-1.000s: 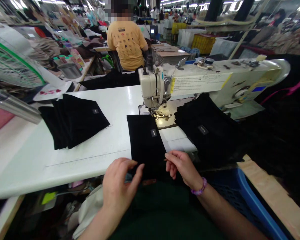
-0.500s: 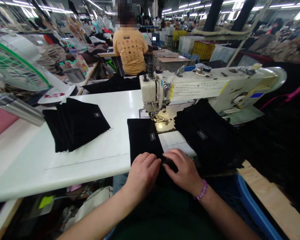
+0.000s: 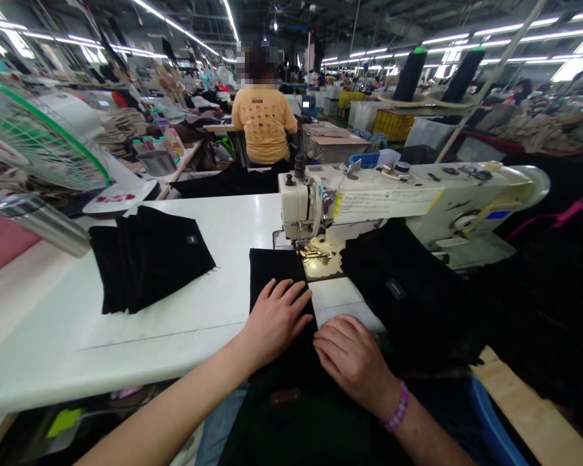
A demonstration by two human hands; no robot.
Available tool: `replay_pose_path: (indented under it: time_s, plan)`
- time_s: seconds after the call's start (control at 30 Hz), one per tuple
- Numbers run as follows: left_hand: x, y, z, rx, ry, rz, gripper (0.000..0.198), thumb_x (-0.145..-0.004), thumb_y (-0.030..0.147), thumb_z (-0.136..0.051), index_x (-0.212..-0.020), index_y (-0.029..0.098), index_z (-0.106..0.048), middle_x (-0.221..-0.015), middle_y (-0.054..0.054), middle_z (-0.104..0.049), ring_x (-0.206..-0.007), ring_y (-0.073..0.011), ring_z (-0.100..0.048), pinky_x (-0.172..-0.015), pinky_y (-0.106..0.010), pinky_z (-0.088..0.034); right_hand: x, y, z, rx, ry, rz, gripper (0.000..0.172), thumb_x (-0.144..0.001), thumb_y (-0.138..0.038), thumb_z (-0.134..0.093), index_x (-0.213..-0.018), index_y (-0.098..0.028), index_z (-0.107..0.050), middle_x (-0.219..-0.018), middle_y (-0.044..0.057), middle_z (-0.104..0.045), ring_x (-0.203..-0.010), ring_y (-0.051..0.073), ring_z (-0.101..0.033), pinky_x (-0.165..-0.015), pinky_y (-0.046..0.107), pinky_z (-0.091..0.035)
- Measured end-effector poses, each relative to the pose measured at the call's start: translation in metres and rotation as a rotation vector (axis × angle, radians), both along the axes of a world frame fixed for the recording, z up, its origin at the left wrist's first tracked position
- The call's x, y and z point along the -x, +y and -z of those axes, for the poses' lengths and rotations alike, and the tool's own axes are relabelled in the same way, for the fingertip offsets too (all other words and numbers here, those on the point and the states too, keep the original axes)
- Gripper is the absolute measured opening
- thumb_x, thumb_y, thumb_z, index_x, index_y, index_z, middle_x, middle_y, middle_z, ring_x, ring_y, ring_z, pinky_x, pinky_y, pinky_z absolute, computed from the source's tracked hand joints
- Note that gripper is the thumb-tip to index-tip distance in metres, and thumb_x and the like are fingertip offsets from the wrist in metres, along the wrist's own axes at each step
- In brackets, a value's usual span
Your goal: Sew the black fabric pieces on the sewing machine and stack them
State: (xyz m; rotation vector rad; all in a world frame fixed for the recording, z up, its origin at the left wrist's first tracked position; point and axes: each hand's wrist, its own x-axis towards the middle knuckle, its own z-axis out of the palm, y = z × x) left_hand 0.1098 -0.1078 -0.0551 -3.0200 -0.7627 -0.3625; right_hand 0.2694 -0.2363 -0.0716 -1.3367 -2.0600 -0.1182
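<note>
A black fabric piece [image 3: 272,265] lies on the white table in front of the sewing machine [image 3: 298,210], its right edge near the needle area. My left hand [image 3: 276,320] rests flat on this piece with the fingers spread, covering its label. At the piece's lower right edge, my right hand [image 3: 352,356] has its fingers curled together on the cloth edge. A stack of black pieces with small labels [image 3: 160,259] lies to the left. Right of the needle is another black pile [image 3: 403,278] with a label on top.
A green fan [image 3: 43,136] and a steel bottle [image 3: 41,223] stand at the left. A person in a yellow shirt [image 3: 262,123] sits ahead. Wood-coloured board [image 3: 529,408] and a blue bin edge [image 3: 490,414] are at the lower right.
My left hand has opened and moved up onto the fabric, over its label. The fingers of my right hand have drawn together, slightly lower at the edge. The camera view has tilted up.
</note>
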Motion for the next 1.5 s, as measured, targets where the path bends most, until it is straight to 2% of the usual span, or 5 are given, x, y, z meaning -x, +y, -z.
replay_pose_path:
  time_s: [0.57, 0.63, 0.73, 0.87, 1.5]
  plan:
    - [-0.007, 0.033, -0.002, 0.001, -0.008, -0.026, 0.043, -0.096, 0.035, -0.057, -0.137, 0.022, -0.056, -0.144, -0.011, -0.056, -0.132, -0.0336, -0.049, -0.112, -0.060, -0.035, -0.011, 0.047, 0.002, 0.026, 0.069, 0.056, 0.015, -0.091, -0.010, -0.056, -0.085, -0.020, -0.065, -0.086, 0.002, -0.070, -0.087, 0.018, -0.061, -0.099, 0.040, -0.042]
    - [-0.006, 0.029, -0.004, 0.005, -0.045, 0.007, 0.036, -0.097, 0.031, -0.055, -0.130, 0.020, -0.061, -0.139, -0.012, -0.060, -0.129, -0.0330, -0.052, -0.111, -0.061, -0.037, -0.013, 0.054, 0.002, 0.029, 0.049, 0.069, 0.016, -0.091, -0.010, -0.056, -0.083, -0.019, -0.066, -0.085, 0.002, -0.070, -0.087, 0.018, -0.061, -0.101, 0.041, -0.041]
    - [-0.004, 0.020, -0.008, 0.085, -0.106, 0.087, 0.025, -0.099, 0.026, -0.049, -0.110, 0.016, -0.068, -0.116, -0.011, -0.070, -0.109, -0.0258, -0.062, -0.101, -0.049, -0.050, -0.015, 0.065, 0.002, 0.026, 0.028, 0.073, 0.013, -0.091, -0.012, -0.058, -0.085, -0.019, -0.067, -0.087, 0.003, -0.071, -0.090, 0.019, -0.061, -0.103, 0.041, -0.040]
    - [-0.001, 0.017, -0.008, 0.130, -0.173, 0.148, 0.029, -0.101, 0.022, -0.043, -0.097, 0.013, -0.070, -0.100, -0.011, -0.071, -0.096, -0.0220, -0.065, -0.091, -0.039, -0.056, -0.018, 0.078, 0.003, -0.003, 0.034, 0.069, 0.013, -0.090, -0.011, -0.060, -0.087, -0.019, -0.069, -0.090, 0.003, -0.073, -0.092, 0.019, -0.063, -0.102, 0.041, -0.041]
    - [-0.015, 0.089, 0.002, 0.082, -0.138, 0.143, 0.027, -0.097, 0.023, -0.048, -0.103, 0.011, -0.072, -0.111, -0.015, -0.071, -0.106, -0.0259, -0.066, -0.096, -0.042, -0.056, -0.027, 0.133, 0.000, 0.165, -0.057, 0.244, 0.016, -0.094, -0.015, -0.060, -0.097, -0.021, -0.075, -0.101, 0.007, -0.070, -0.102, 0.024, -0.057, -0.095, 0.042, -0.042]
